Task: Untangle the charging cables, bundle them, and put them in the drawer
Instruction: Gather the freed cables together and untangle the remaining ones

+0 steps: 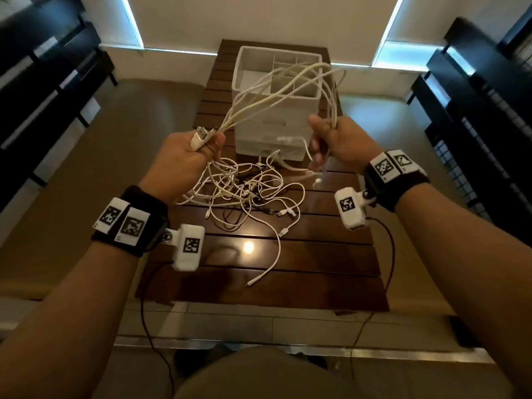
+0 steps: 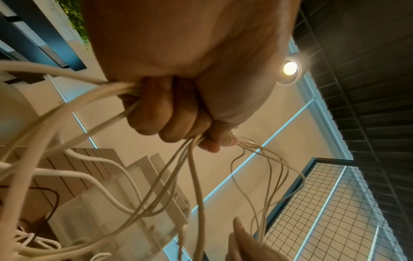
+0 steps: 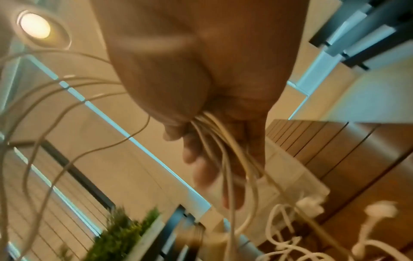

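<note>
The left hand [image 1: 184, 159] and right hand [image 1: 339, 142] are raised above the middle of the desk [image 1: 331, 254], fingers curled tight round opposite ends of one cream cable coil [image 1: 288, 82] arching between them. The remaining cables [image 1: 247, 194] lie knotted on the desk's centre, before the drawer unit [image 1: 273, 122] at its far edge. Judging by this, untangling has barely started; nothing looks bundled or stowed.

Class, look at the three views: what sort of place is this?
Probably a home or office lounge: a slatted wooden table, window blinds, a ceiling spotlight, and a green plant.
</note>
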Demonstrator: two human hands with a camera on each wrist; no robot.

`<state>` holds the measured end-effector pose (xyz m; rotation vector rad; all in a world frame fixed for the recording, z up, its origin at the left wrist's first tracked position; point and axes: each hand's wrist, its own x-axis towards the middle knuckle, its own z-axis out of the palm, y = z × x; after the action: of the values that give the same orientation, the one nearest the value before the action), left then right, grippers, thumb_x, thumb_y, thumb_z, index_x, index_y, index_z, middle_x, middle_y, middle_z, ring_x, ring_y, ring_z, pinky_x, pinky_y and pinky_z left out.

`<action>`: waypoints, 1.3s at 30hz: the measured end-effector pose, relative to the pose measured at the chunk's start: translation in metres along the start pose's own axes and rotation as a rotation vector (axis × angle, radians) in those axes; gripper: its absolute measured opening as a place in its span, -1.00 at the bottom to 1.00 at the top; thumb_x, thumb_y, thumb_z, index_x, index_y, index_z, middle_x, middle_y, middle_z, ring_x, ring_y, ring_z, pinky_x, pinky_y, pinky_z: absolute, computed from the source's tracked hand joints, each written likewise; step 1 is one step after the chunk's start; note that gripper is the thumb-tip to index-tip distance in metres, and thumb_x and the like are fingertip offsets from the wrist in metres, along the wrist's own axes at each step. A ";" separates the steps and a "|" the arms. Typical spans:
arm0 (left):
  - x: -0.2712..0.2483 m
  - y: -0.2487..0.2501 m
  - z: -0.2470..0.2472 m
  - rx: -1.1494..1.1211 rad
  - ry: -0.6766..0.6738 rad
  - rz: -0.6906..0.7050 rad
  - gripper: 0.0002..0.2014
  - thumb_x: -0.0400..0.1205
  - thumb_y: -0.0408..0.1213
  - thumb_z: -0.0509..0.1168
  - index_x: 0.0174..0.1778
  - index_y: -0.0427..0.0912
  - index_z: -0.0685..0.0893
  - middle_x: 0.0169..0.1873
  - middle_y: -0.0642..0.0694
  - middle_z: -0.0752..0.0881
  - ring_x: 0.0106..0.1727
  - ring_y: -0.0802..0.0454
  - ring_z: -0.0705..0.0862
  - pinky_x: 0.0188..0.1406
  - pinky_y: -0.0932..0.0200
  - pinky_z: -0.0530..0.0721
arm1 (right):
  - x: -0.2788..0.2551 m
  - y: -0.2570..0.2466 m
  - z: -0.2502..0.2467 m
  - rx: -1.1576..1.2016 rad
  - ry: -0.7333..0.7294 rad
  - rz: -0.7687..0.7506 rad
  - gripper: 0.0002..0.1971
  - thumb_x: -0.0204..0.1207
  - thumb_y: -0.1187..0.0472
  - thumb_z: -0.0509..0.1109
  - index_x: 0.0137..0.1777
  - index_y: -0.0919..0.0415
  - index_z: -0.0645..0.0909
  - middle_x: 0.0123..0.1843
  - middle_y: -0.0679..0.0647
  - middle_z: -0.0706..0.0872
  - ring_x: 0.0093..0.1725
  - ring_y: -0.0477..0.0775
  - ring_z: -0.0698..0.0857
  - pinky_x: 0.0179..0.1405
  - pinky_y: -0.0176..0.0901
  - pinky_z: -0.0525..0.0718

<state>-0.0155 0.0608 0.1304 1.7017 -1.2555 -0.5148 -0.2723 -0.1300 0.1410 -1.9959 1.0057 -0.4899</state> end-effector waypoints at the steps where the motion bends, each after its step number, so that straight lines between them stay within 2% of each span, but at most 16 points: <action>1: 0.000 -0.003 -0.002 -0.010 0.009 -0.010 -0.56 0.80 0.04 0.33 -0.35 -0.11 0.72 -0.58 0.14 0.61 -0.53 0.25 0.51 -0.37 0.12 0.50 | -0.001 0.006 -0.002 -0.137 0.040 0.023 -0.36 0.81 -0.21 0.17 -0.34 0.27 0.60 -0.48 0.11 0.69 -0.43 0.17 0.75 -0.31 -0.08 0.68; 4: -0.006 -0.014 -0.017 -0.065 0.043 -0.060 -0.55 0.79 0.05 0.35 -0.38 -0.10 0.72 -0.60 0.12 0.55 -0.60 0.23 0.43 -0.43 0.16 0.39 | -0.006 0.042 -0.014 -0.561 0.080 0.092 -0.39 0.82 -0.16 0.19 -0.46 0.15 0.48 -0.48 0.07 0.51 -0.48 0.05 0.48 -0.47 -0.08 0.34; 6: -0.013 -0.019 -0.028 -0.061 -0.026 -0.096 -0.54 0.77 0.07 0.36 -0.40 -0.09 0.74 -0.63 0.14 0.52 -0.62 0.22 0.38 -0.45 0.19 0.33 | -0.014 0.074 -0.021 -0.770 0.000 0.157 -0.51 0.75 -0.11 0.24 -0.31 0.18 0.69 -0.40 0.12 0.64 -0.42 0.14 0.57 -0.41 -0.11 0.44; 10: -0.025 -0.016 -0.021 0.064 -0.391 -0.257 -0.54 0.68 0.14 0.37 -0.37 -0.13 0.77 -0.52 0.00 0.63 -0.48 0.03 0.49 -0.46 0.18 0.44 | -0.031 0.123 -0.012 -0.925 -0.098 0.348 -0.77 0.68 0.15 0.32 0.10 0.14 0.82 -0.11 0.22 0.76 -0.17 0.28 0.68 -0.15 0.00 0.61; 13: -0.033 -0.016 0.006 0.158 -0.626 -0.281 -0.63 0.73 0.07 0.36 -0.28 -0.09 0.79 -0.55 0.10 0.67 -0.57 0.26 0.52 -0.57 0.38 0.45 | -0.045 0.153 -0.004 -0.983 -0.176 0.471 -0.79 0.70 0.15 0.34 0.16 0.20 0.77 -0.08 0.21 0.75 -0.13 0.28 0.73 -0.14 0.02 0.67; 16: -0.041 -0.027 0.037 0.241 -0.759 -0.230 -0.66 0.74 0.06 0.37 -0.24 -0.05 0.82 -0.46 0.16 0.74 -0.49 0.37 0.60 -0.43 0.44 0.48 | -0.060 0.184 -0.002 -0.961 -0.283 0.624 -0.70 0.63 -0.01 0.51 0.11 0.24 0.74 -0.15 0.10 0.73 -0.18 0.15 0.75 -0.26 -0.08 0.65; 19: -0.042 -0.040 0.057 0.273 -0.819 -0.227 -0.64 0.72 0.09 0.40 -0.24 -0.06 0.87 -0.31 0.01 0.83 -0.29 0.14 0.71 -0.19 0.22 0.57 | -0.066 0.192 -0.001 -0.999 -0.439 0.689 -0.45 0.49 -0.13 0.65 0.31 0.26 0.71 -0.01 0.10 0.75 -0.06 0.15 0.75 -0.14 -0.05 0.68; 21: -0.039 -0.046 0.064 0.265 -0.794 -0.253 -0.64 0.73 0.05 0.41 -0.21 -0.13 0.88 -0.40 0.14 0.80 -0.34 0.30 0.70 -0.24 0.34 0.56 | -0.064 0.177 0.000 -1.024 -0.512 0.663 -0.28 0.41 -0.18 0.69 0.43 0.24 0.62 0.24 0.15 0.74 0.18 0.20 0.74 0.02 -0.02 0.70; 23: -0.036 -0.049 0.068 0.262 -0.761 -0.270 -0.63 0.74 0.00 0.42 -0.19 -0.23 0.88 -0.49 0.20 0.74 -0.45 0.39 0.63 -0.35 0.43 0.49 | -0.059 0.151 0.003 -1.000 -0.510 0.568 -0.09 0.32 -0.20 0.73 0.58 0.17 0.46 0.49 0.21 0.59 0.43 0.28 0.62 0.26 0.11 0.69; 25: -0.034 -0.053 0.069 0.268 -0.755 -0.279 -0.62 0.72 0.04 0.43 -0.22 -0.20 0.87 -0.44 0.10 0.73 -0.45 0.33 0.60 -0.34 0.34 0.50 | -0.055 0.119 0.013 -0.937 -0.458 0.386 0.13 0.25 -0.22 0.76 0.74 0.10 0.25 0.66 0.23 0.39 0.62 0.33 0.43 0.50 0.25 0.57; 27: -0.034 -0.051 0.067 0.259 -0.774 -0.273 -0.62 0.71 0.08 0.43 -0.24 -0.15 0.87 -0.36 -0.10 0.77 -0.34 0.15 0.64 -0.30 0.29 0.54 | -0.056 0.086 0.038 -0.765 -0.433 0.128 0.22 0.25 -0.21 0.77 0.81 0.01 0.14 0.73 0.18 0.29 0.70 0.26 0.31 0.62 0.21 0.45; 30: -0.035 -0.044 0.064 0.198 -0.787 -0.236 -0.64 0.69 0.14 0.42 -0.20 -0.05 0.89 -0.17 -0.20 0.85 -0.19 -0.15 0.72 -0.10 -0.05 0.67 | -0.064 0.054 0.098 -0.504 -0.491 -0.110 -0.04 0.38 -0.15 0.69 0.73 -0.02 0.31 0.63 0.06 0.49 0.57 0.07 0.48 0.55 0.04 0.54; 33: -0.038 -0.038 0.050 0.168 -0.715 -0.176 -0.53 0.65 0.30 0.38 -0.10 -0.08 0.86 -0.22 -0.18 0.82 -0.22 -0.25 0.73 -0.19 -0.10 0.66 | -0.066 0.054 0.130 -0.446 -0.400 -0.163 -0.73 0.63 -0.07 0.49 0.20 0.06 0.70 0.04 0.05 0.82 0.01 0.08 0.77 0.04 0.06 0.75; 35: -0.038 -0.040 0.034 0.048 -0.524 -0.214 -0.60 0.68 0.22 0.39 -0.05 -0.06 0.88 -0.29 -0.20 0.78 -0.34 -0.30 0.62 -0.35 0.04 0.57 | -0.066 0.064 0.122 -0.644 -0.316 -0.127 -0.79 0.73 -0.03 0.34 0.13 0.02 0.76 -0.08 0.08 0.82 -0.06 0.17 0.77 -0.09 0.00 0.68; 37: -0.036 -0.043 0.013 -0.251 -0.260 -0.361 -0.64 0.69 0.11 0.42 -0.14 -0.13 0.86 -0.52 -0.11 0.51 -0.56 -0.07 0.34 -0.56 0.20 0.29 | -0.068 0.083 0.105 -0.828 -0.283 -0.048 -0.73 0.75 -0.06 0.27 0.19 -0.02 0.77 -0.03 0.12 0.82 0.01 0.22 0.76 -0.13 -0.05 0.56; 39: -0.034 -0.045 -0.009 -0.526 -0.053 -0.468 -0.58 0.76 0.05 0.36 -0.34 -0.14 0.68 -0.63 0.06 0.28 -0.66 0.12 0.18 -0.61 0.31 0.08 | -0.070 0.106 0.089 -0.910 -0.275 0.039 -0.70 0.74 -0.09 0.24 0.18 -0.01 0.77 0.03 0.15 0.80 0.06 0.26 0.76 -0.09 -0.01 0.57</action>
<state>0.0013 0.0976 0.0898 1.5179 -0.6593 -1.0702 -0.3082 -0.0653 0.0044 -2.7137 1.2016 0.3443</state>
